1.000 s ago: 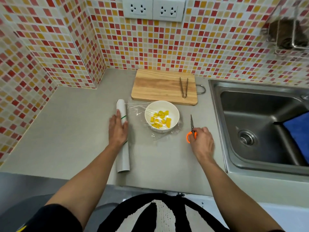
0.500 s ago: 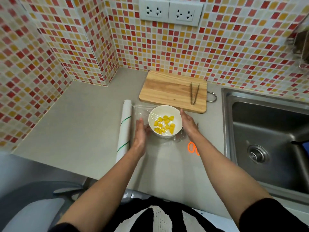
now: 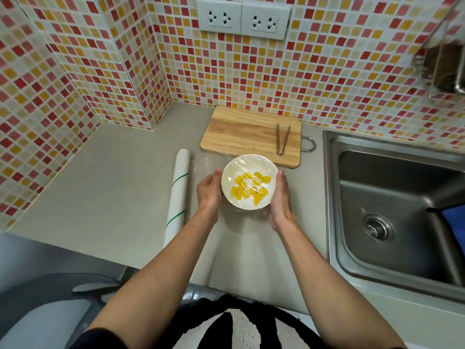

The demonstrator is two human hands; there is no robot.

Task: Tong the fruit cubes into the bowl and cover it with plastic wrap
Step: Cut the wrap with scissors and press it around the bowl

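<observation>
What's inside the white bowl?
Yellow fruit cubes lie in the white bowl, seen through the plastic wrap stretched over it. What is under the bowl is hidden.

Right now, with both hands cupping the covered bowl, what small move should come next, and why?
Probably slide the left hand and right hand down the bowl, pressing the plastic wrap against its sides. The film already spans the rim over the fruit cubes, but loose wrap shows at the base.
</observation>
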